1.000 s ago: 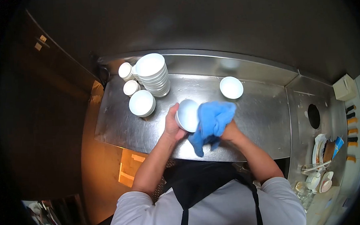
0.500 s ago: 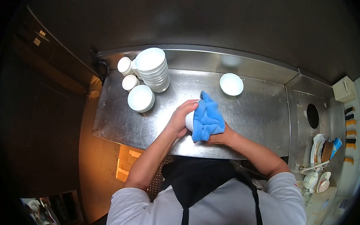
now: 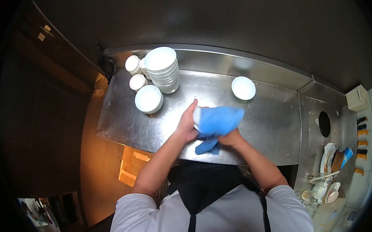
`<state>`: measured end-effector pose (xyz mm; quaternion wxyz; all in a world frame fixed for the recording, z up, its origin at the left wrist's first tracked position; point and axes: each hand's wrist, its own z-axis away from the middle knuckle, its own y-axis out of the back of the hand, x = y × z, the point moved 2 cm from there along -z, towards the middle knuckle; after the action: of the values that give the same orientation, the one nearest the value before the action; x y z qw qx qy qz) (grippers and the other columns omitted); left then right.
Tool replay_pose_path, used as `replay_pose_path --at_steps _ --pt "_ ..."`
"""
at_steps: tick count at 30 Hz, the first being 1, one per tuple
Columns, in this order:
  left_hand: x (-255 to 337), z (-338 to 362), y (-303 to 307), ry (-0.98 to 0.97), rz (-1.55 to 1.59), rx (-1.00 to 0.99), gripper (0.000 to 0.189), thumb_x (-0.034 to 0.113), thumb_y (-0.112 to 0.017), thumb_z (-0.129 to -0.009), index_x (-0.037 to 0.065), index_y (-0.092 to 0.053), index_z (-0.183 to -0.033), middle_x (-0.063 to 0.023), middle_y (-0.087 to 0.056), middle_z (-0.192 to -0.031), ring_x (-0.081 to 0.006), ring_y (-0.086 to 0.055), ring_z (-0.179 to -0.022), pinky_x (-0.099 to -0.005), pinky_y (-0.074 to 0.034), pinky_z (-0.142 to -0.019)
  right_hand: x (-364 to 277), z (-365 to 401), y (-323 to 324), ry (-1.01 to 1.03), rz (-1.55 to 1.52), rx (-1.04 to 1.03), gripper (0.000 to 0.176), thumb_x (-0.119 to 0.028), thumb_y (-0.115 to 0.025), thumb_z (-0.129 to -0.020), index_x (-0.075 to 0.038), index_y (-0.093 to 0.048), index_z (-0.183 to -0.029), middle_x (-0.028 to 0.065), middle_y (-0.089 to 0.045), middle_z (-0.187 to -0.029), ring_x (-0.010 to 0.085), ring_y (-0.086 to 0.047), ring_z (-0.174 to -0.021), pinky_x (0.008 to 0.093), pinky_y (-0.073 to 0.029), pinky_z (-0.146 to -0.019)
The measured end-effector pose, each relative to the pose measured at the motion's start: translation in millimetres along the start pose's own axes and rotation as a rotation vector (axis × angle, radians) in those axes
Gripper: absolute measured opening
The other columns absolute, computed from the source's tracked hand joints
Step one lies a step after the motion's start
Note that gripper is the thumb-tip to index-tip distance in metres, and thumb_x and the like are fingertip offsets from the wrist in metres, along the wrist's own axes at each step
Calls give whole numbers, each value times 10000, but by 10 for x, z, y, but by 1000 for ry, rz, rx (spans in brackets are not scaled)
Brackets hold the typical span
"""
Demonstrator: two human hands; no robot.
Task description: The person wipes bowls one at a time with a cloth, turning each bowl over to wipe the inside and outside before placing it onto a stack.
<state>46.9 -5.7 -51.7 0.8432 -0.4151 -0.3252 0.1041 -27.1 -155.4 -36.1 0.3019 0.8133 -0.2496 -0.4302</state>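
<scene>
My left hand [image 3: 188,123] is wrapped round the outside of a white bowl [image 3: 197,117], mostly covered by a blue cloth [image 3: 220,120]. The cloth is blurred, and part of it hangs below the bowl. My right hand [image 3: 229,137] is closed on the cloth at the bowl's right side, its fingers largely hidden under the fabric. Behind and to the right, a single white bowl [image 3: 243,88] stands on the steel counter [image 3: 269,125]. A tall stack of white bowls [image 3: 162,69] and a shorter stack [image 3: 148,99] are at the back left.
Small white cups [image 3: 138,82] are stacked beside the tall bowls. On the right, a steel section has a round dark hole [image 3: 324,124], with used plates [image 3: 328,157], a blue carton and small dishes nearer me. A raised steel edge runs along the counter's back.
The blue cloth has swung out to the right over the bowl, and a fold now hangs lower. My right hand has shifted slightly. The view has moved a little.
</scene>
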Motion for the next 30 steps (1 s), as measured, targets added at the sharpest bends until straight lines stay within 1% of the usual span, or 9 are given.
replay_pose_path --at_steps 2,10,13,16,18,20,23,26,30 --pt "-83 66 -102 -189 -92 90 536 481 -376 -1037 38 -532 -1297 -140 -634 -1203 -274 -615 -1108 -438 -476 -989 -23 -58 130 -574 -792 325 324 -181 -632 -951 -23 -592 -1230 103 -634 -1196 207 -584 -1125 346 -438 -990" --pt "-130 256 -92 -261 12 -149 573 442 -453 -1016 11 -414 -1391 -153 -484 -1412 -303 -471 -1315 -492 -377 -1104 517 -157 111 -399 -115 704 283 -204 -614 -966 -2 -631 -1164 136 -659 -1149 265 -619 -1053 352 -454 -959" --pt "-87 372 85 -268 -59 -95 510 357 -509 -1008 28 -425 -1389 -149 -527 -1372 -336 -516 -1273 -518 -423 -1070 535 109 71 -762 -380 454 379 -241 -631 -948 -2 -583 -1239 173 -615 -1221 310 -572 -1147 391 -404 -1026" --pt "-180 350 185 -380 -486 33 337 224 -556 -1004 44 -525 -1287 -126 -611 -1244 -268 -602 -1147 -425 -493 -973 210 287 -431 -138 152 106 622 -289 -693 -854 -35 -449 -1367 187 -464 -1369 375 -407 -1298 478 -267 -1129" --pt "-310 339 262 -657 -1246 84 229 186 -542 -1009 30 -618 -1158 -87 -684 -1099 -209 -657 -1030 -378 -521 -889 122 240 -531 -134 -10 176 651 -289 -725 -807 -38 -468 -1351 176 -500 -1334 360 -452 -1263 472 -324 -1096" --pt "-337 451 7 -840 -1110 102 200 124 -598 -951 1 -659 -1098 -122 -709 -988 -169 -679 -939 -336 -543 -810 197 204 -631 -111 20 127 632 -281 -738 -793 -38 -498 -1325 167 -548 -1296 337 -514 -1216 459 -387 -1056" --pt "-326 469 -96 -558 -974 141 219 86 -667 -893 -1 -683 -1094 -170 -710 -1042 -264 -694 -966 -349 -539 -839 236 -88 -222 -483 -584 405 372 -297 -608 -958 -30 -590 -1217 151 -661 -1150 288 -638 -1053 414 -511 -932" --pt "-270 520 -254 -1060 -1227 -20 212 96 -692 -879 -4 -693 -1066 -166 -711 -1068 -305 -684 -1020 -336 -543 -835 266 -431 -13 -723 -1855 307 462 -415 -523 -1002 -20 -580 -1234 141 -659 -1161 247 -649 -1042 397 -532 -918" --pt "-262 573 -270 -1195 -1378 6 280 10 -719 -791 20 -706 -1070 -163 -706 -1103 -299 -680 -1048 -456 -454 -1027 148 -385 -199 -875 -1898 342 576 -512 -473 -998 -13 -554 -1274 148 -659 -1138 236 -666 -1008 360 -548 -894"
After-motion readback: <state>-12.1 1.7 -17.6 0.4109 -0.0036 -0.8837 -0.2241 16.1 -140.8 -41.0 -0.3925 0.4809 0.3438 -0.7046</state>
